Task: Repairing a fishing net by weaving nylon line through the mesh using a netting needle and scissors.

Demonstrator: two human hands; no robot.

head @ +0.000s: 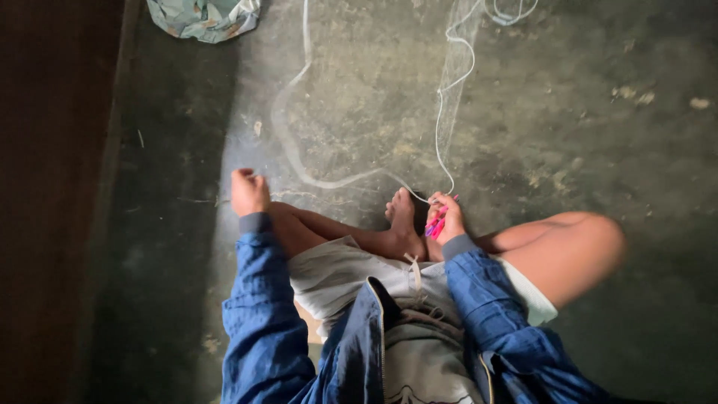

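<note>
Head view: pink tool [436,224] clasped within right-hand fingers [449,211].

A crumpled bag [203,16] lay on the concrete floor [568,150] at the far left, pale blue-green with orange and white patches, its top cut off by the frame. No labels, signs or screens showed anywhere around the seated person.

A person sits cross-legged on the floor [568,135], left hand [249,191] out to the left, right hand [446,218] just beside a bare foot [402,217]. A net [452,82] stretches ahead from the right hand; a bundle of cloth [203,16] lies far ahead, left.
</note>
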